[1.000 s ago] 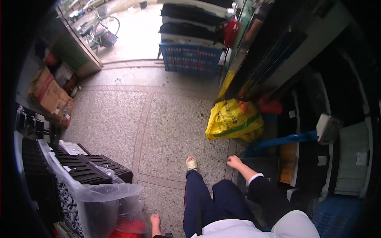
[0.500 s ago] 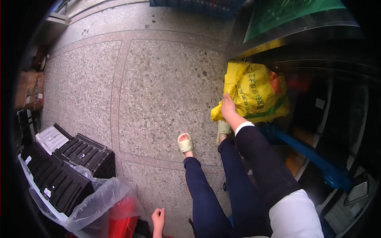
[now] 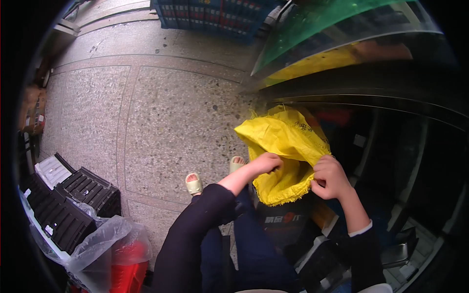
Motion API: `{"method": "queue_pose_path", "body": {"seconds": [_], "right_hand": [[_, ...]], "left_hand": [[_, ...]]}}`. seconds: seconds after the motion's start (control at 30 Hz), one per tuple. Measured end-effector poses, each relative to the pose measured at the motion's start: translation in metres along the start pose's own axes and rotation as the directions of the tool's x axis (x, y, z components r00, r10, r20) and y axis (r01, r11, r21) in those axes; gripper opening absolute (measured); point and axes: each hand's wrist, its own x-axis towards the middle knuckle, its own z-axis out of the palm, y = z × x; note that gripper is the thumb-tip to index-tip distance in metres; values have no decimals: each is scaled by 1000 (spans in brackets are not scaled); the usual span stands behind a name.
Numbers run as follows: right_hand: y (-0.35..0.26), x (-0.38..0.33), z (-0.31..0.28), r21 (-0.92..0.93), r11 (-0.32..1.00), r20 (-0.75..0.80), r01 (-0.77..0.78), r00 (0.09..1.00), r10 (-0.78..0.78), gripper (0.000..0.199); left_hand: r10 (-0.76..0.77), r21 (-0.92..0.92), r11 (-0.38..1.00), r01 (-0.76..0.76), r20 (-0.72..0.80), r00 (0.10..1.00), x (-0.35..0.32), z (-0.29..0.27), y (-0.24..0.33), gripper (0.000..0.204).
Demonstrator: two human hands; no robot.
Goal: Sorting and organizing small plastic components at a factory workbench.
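underfoot and across the left, grey speckled stone floor. along the upper right, a large glossy dark-framed panel with green and yellow patches. at the top edge, a blue lattice-sided plastic crate. at lower left, black ribbed plastic cases, with crumpled clear plastic sheeting in front and a red plastic container below.

right of centre, close in front of the body and just beside the pale slip-on sandals, the yellow woven plastic sack — mouth gaping toward the body, loose and creased at the sides. in both hands' reach, at the mouth.

at the right edge of the mouth, the right hand: thumb and fingers closed in a pinch on the sack's edge. at the left of the mouth, the left hand: fingers curled inward, tips partly hidden; cannot tell how much of the weave, if any, is caught.

smallest, the frayed yellow rim between and below the hands. apparently busy with spreading the mouth. to do that well, pinch a little inside the fringe, not on loose threads; draw the two sides apart evenly — and lift the slack upper side clear of the opening before reaching in.
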Motion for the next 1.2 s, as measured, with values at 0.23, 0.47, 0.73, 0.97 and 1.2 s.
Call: {"method": "queue_pose_path", "body": {"seconds": [0.23, 0.47, 0.73, 0.97, 1.2], "right_hand": [[-8, -55, -58, 4, 996, -253, -86, 964, 84, 23], [12, -67, -86, 79, 988, -447, -133, 881, 155, 23], [-13, 10, -15, 82, 993, -104, -80, 991, 88, 20], [-101, 45, 82, -121, 991, 63, 54, 997, -47, 30], [-203, 101, 207, -134, 991, 288, -9, 957, 47, 26]], "left_hand": [[-14, -477, 878, 42, 63, 998, 59, 122, 53, 29], [-40, -118, 992, 47, 61, 997, 0, 85, 63, 37], [72, 165, 922, 350, -962, 263, -251, -87, -142, 33], [-265, -270, 959, 82, -962, -66, -504, -16, -377, 25], [-449, -324, 754, -572, -889, -88, -564, 160, -528, 25]]}}
